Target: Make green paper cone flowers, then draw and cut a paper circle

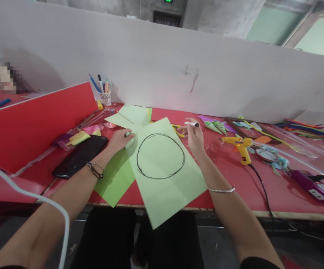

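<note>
A pale green sheet of paper (164,198) lies in front of me, its near corner past the table edge. A large black circle (160,178) is drawn on it in rough, doubled lines. Above the sheet's right side, my right hand (194,138) is closed on a white marker (190,123) with a black end. My left hand (119,140) rests at the sheet's left edge, fingers pinched on a small black marker cap (127,134). Under the drawn sheet, a brighter green sheet (114,186) sticks out, and another pale sheet (130,114) lies behind.
A black phone (80,157) lies left, beside a standing red board (38,127). Further back stands a pen cup (105,98). On the right are a yellow glue gun (241,145) with a cord, a purple power strip (313,186) and pipe cleaners (304,129). A white cable (52,203) crosses front left.
</note>
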`<state>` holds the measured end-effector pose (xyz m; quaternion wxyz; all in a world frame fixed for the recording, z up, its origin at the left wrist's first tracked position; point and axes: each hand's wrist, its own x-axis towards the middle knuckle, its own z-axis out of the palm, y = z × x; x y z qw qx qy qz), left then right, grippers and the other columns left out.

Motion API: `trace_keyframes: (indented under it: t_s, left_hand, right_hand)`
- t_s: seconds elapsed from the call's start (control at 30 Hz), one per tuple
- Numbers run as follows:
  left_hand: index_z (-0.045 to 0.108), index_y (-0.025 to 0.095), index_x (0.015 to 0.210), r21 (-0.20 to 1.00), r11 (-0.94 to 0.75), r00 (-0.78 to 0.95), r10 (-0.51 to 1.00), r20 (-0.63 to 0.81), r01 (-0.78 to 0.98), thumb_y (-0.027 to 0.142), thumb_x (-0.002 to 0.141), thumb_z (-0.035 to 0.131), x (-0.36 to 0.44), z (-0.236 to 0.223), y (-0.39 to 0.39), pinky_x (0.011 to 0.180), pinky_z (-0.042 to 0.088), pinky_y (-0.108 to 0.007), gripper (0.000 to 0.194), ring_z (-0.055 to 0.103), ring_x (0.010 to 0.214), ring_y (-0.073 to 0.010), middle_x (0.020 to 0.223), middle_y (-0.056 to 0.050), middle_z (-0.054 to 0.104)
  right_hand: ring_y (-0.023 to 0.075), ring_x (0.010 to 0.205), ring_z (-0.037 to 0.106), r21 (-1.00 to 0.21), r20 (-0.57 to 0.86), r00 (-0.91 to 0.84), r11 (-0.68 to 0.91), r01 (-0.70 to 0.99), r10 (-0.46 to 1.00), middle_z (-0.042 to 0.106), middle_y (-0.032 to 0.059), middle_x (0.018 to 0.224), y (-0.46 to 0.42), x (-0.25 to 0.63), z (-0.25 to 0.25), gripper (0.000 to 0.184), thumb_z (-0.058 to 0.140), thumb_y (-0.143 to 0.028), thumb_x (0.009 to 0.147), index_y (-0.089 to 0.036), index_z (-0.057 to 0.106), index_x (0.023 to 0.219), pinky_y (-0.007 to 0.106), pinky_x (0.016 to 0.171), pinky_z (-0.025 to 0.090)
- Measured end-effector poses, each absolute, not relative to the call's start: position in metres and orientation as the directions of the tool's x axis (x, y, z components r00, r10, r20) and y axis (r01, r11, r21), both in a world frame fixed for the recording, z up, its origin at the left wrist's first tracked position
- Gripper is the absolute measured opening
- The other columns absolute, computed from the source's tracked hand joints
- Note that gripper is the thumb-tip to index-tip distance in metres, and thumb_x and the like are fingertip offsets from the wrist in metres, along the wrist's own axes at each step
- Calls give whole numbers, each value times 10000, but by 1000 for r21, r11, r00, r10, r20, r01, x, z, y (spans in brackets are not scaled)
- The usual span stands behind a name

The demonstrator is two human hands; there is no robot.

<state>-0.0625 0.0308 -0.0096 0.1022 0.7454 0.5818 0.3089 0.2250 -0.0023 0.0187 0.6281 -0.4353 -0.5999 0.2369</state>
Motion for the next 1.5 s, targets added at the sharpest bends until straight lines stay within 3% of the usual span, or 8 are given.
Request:
trace_keyframes:
  t_s: [0.2, 0.33, 0.43, 0.53, 1.03, 1.3, 1.5]
  left_hand:
    - [608, 163, 797, 501, -394, 305, 918, 252, 771, 449, 746, 436, -58, -10, 27, 615, 378, -232, 338, 552, 674, -157, 756, -23, 645]
    - [607, 160, 794, 502, -425, 352, 905, 239, 753, 462, 741, 434, -55, -10, 25, 613, 372, -234, 353, 545, 667, -153, 756, -20, 640]
    - [613, 156, 813, 489, -427, 357, 904, 234, 761, 465, 741, 429, -55, -9, 25, 617, 372, -238, 367, 546, 680, -158, 769, -26, 643]
    - [616, 159, 814, 478, -431, 365, 902, 229, 765, 469, 743, 424, -55, -9, 25, 630, 375, -245, 372, 549, 696, -167, 774, -33, 645]
    - [630, 163, 794, 469, -425, 346, 905, 247, 774, 456, 736, 439, -54, -8, 23, 606, 362, -246, 355, 545, 686, -172, 759, -35, 647]
    - [629, 167, 810, 488, -398, 321, 917, 236, 777, 446, 734, 444, -54, -7, 23, 642, 375, -250, 343, 557, 727, -177, 813, -41, 655]
    - [633, 162, 817, 497, -341, 254, 938, 236, 798, 438, 729, 450, -53, -7, 23, 653, 385, -266, 343, 564, 738, -191, 843, -62, 661]
  right_hand:
    - [91, 604, 535, -873, 486, 93, 478, 92, 869, 613, -1, 674, -18, 211, 29, 195, 555, -360, 734, -197, 587, 836, 237, 600, 435]
    - [89, 596, 555, -955, 294, -258, 296, -33, 920, 623, 5, 668, -24, 194, 17, 185, 595, -351, 706, -184, 592, 785, 238, 594, 452]
    - [100, 593, 576, -993, 77, -537, 111, 30, 840, 635, 28, 650, -33, 181, 12, 235, 520, -384, 759, -161, 595, 778, 242, 596, 460]
    - [104, 617, 588, -994, -21, -641, 51, 93, 767, 648, 28, 670, -39, 174, 12, 217, 487, -357, 779, -166, 585, 807, 244, 626, 466]
    - [111, 557, 585, -993, -24, -679, 61, 101, 734, 629, 8, 594, -39, 177, 15, 172, 468, -287, 771, -164, 550, 683, 233, 559, 452]
    - [80, 597, 566, -991, 129, -395, 127, -32, 910, 624, 6, 709, -31, 179, 5, 174, 496, -328, 773, -185, 572, 836, 232, 621, 465]
    - [95, 616, 574, -982, 186, -420, 159, -97, 889, 617, 13, 688, -30, 189, 16, 173, 535, -339, 756, -175, 577, 785, 266, 651, 475]
